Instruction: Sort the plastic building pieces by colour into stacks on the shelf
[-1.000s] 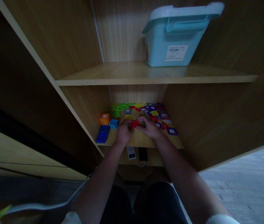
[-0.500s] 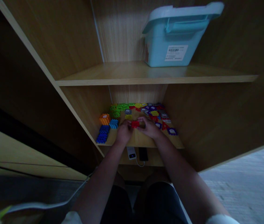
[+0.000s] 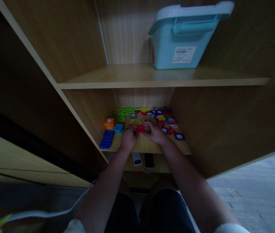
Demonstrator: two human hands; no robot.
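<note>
Between my two hands is a red toy building piece (image 3: 141, 129), held over the lower shelf board (image 3: 147, 147). The fingers of my left hand (image 3: 129, 136) pinch its left side. My right hand (image 3: 155, 132) grips it from the right, thumb below and fingers above. Just beyond the red piece lie a yellow piece (image 3: 134, 121) and a grey one (image 3: 133, 116). Left of my left hand sit light blue pieces (image 3: 118, 128), an orange stack (image 3: 109, 123) and dark blue stacks (image 3: 107, 139). Purple, red and grey pieces (image 3: 160, 118) spread out beyond my right hand.
Green pieces (image 3: 121, 115) line the back left of the shelf. On the shelf above stands a light blue bin (image 3: 178, 42) with a white rim. Beneath my hands are a white power bank (image 3: 137, 159) and a black phone (image 3: 149, 160) with a white cable.
</note>
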